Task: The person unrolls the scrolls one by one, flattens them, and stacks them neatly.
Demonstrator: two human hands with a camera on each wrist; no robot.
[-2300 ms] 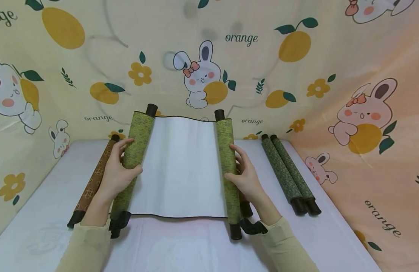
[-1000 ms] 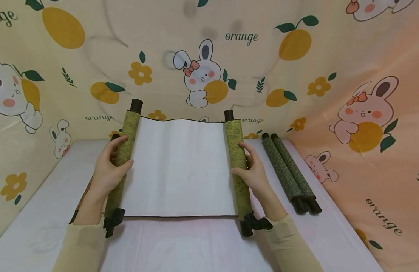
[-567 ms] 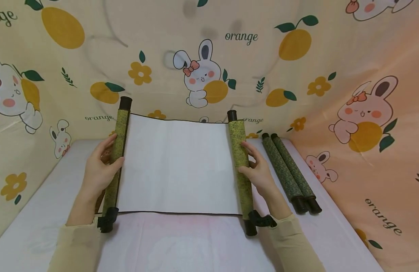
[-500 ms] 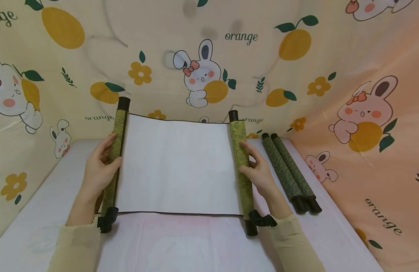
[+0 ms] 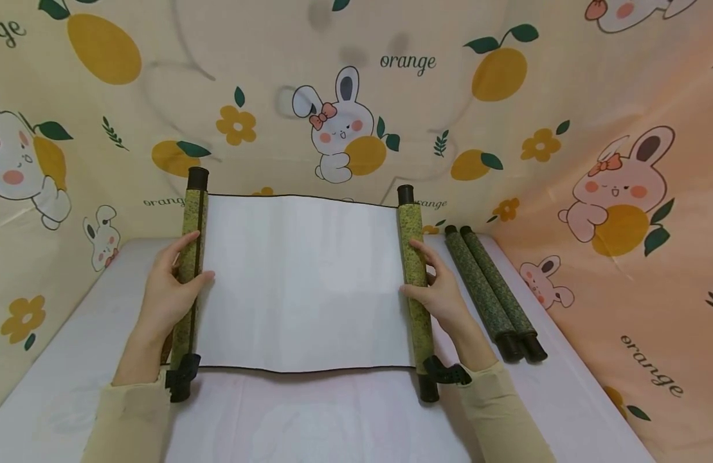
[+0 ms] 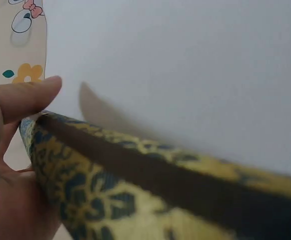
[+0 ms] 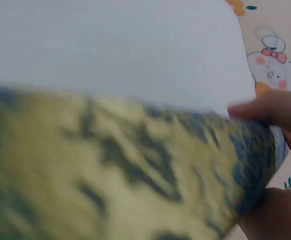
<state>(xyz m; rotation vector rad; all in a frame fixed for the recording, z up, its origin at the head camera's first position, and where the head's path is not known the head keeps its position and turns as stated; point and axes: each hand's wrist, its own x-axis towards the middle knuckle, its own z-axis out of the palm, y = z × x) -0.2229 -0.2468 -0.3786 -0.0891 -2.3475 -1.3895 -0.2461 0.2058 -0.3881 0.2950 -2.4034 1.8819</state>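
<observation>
An unrolled hanging scroll (image 5: 304, 283) faces me, its blank white paper spread between two yellow-green patterned rolls with black knobs. My left hand (image 5: 166, 292) grips the left roll (image 5: 193, 212), thumb in front and fingers behind. On the other side my right hand (image 5: 442, 297) holds the right roll (image 5: 411, 222) in the same way. The left wrist view has a dark strip (image 6: 150, 165) running along the left roll beside the thumb (image 6: 35, 95). In the right wrist view the thumb (image 7: 260, 107) lies over the top of the right roll.
Two dark green rolled scrolls (image 5: 480, 289) lie side by side on the white table (image 5: 310, 418) at the right. A sliver of a brown scroll (image 5: 167, 347) shows behind the left forearm, the rest hidden. A cloth backdrop (image 5: 263, 51) with rabbits and oranges rises behind.
Both hands have moved apart, the left roll going farther left and the right roll right. More white paper shows between them, and the left roll has turned to reveal its dark strip.
</observation>
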